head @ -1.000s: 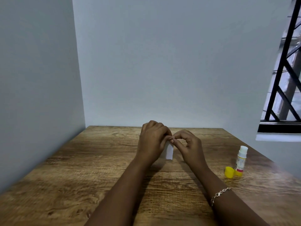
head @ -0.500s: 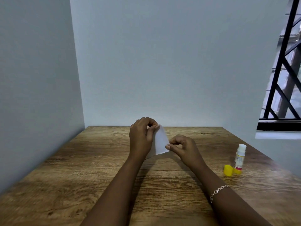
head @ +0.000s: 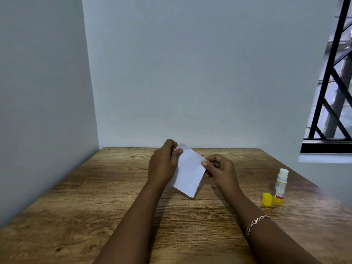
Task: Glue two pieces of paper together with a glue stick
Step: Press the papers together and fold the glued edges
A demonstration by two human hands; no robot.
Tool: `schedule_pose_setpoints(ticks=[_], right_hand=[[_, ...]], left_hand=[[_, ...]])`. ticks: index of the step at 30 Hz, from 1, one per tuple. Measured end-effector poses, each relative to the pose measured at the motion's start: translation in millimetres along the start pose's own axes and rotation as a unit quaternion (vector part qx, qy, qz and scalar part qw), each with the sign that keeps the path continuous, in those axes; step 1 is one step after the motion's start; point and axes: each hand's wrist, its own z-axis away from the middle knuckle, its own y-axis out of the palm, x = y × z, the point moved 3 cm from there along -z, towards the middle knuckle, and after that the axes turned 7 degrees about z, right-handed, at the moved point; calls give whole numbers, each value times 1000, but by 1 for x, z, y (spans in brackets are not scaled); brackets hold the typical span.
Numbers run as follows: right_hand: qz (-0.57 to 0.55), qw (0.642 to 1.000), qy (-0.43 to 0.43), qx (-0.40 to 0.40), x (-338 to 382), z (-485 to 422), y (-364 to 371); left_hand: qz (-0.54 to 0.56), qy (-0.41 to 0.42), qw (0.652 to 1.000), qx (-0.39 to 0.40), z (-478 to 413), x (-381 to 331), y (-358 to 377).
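Both hands are up off the wooden table [head: 95, 197], sharing one white paper [head: 188, 172] between them. The left hand [head: 163, 164] pinches the paper's upper corner, thumb on the near face and fingers curled behind. The right hand [head: 221, 171] nips the edge at about three o'clock on the sheet, thumb tip and forefinger closed on it, the other fingers folded into the palm. The paper hangs tilted, its top corner toward eleven o'clock and its lower corner dropping toward five o'clock, just clear of the tabletop. Whether it is one sheet or two layered together, I cannot tell from here.

Off at roughly four o'clock from the hands, well apart from them, the glue stick [head: 281, 184] stands upright on the table with its white tip exposed. Its yellow cap [head: 267, 199] lies on its side just beside the base, at the stick's eight o'clock. A thin chain bracelet [head: 256, 223] sits on the right wrist. A barred window [head: 331, 82] fills the wall at two o'clock, and plain pale walls close in the rest
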Motion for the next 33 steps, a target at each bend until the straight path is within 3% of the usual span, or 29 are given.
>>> schedule_pose_setpoints(ticks=[3, 8, 13, 16, 25, 33], right_hand=[[-13, 1000, 7, -16, -2, 1, 2], [6, 999, 24, 33, -10, 4, 17], [116, 993, 18, 23, -16, -1, 29], [169, 984, 28, 54, -20, -7, 35], [383, 910, 14, 156, -42, -14, 51], [465, 865, 28, 185, -45, -15, 41]], left_hand=[[-24, -23, 999, -1, 2, 5, 5], [-68, -84, 994, -15, 4, 15, 7], [-65, -162, 985, 12, 7, 25, 7], [-79, -187, 977, 71, 7, 35, 8], [-202, -200, 938, 200, 13, 58, 16], [-315, -212, 888, 259, 15, 61, 15]])
